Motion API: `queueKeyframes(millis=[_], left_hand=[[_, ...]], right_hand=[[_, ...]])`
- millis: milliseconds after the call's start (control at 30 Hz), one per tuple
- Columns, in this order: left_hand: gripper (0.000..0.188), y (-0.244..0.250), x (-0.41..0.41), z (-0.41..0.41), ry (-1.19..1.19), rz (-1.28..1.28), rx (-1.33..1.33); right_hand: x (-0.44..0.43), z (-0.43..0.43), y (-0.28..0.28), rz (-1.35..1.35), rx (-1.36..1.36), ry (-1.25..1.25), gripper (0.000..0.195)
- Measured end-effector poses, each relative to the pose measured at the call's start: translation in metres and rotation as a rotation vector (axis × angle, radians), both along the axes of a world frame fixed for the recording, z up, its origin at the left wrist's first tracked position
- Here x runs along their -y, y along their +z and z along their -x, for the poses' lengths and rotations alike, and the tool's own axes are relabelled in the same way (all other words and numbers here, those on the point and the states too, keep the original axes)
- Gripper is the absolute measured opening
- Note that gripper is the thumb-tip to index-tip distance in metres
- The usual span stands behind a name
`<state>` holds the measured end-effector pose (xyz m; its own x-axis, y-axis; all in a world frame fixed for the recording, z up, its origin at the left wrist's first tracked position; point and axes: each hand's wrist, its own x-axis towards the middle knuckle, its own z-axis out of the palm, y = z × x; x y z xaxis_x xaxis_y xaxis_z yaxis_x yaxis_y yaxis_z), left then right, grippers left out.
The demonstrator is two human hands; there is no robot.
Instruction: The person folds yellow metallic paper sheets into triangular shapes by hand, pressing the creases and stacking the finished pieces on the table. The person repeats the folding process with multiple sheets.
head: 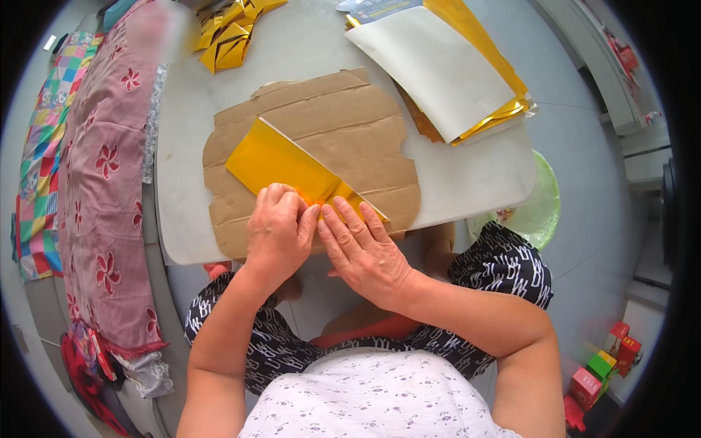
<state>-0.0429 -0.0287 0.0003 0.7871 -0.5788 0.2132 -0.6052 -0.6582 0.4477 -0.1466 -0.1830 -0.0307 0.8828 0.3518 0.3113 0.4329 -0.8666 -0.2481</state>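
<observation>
A folded sheet of gold foil paper [279, 159] with a white edge lies slanted on a flattened piece of brown cardboard [350, 148]. My left hand [280, 219] has its fingers curled and pinches the sheet's near edge. Beside it, my right hand [361, 241] lies palm down on the sheet's right part, fingers stretched out and pressing it. The thumbs' side of both hands nearly meet at the near edge. What is under the fingers is hidden.
The cardboard rests on a pale table [186, 219]. Folded gold foil pieces [233, 41] lie at the far left, and a stack of gold and white sheets [438, 71] at the far right. A green-rimmed bin [545, 191] stands right of the table; a pink patterned cloth [107, 191] covers a seat on the left.
</observation>
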Motion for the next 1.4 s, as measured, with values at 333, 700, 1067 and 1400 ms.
queueKeyframes(millis=[333,700,1067,1400], left_hand=[[0.019,0.001,0.001,0.002,0.025,-0.021,0.017],[0.045,-0.005,0.004,0.007,-0.070,-0.117,0.285],[0.050,0.009,0.004,0.004,-0.146,-0.202,0.217],[0.048,0.005,0.001,0.004,-0.141,-0.234,0.243]], right_hand=[[-0.001,0.000,-0.002,0.013,0.028,-0.015,0.067],[-0.002,-0.003,0.000,0.027,0.073,-0.022,0.054],[-0.003,-0.003,-0.001,0.020,0.096,-0.028,0.048],[0.016,0.013,0.001,0.137,0.195,-0.070,0.041]])
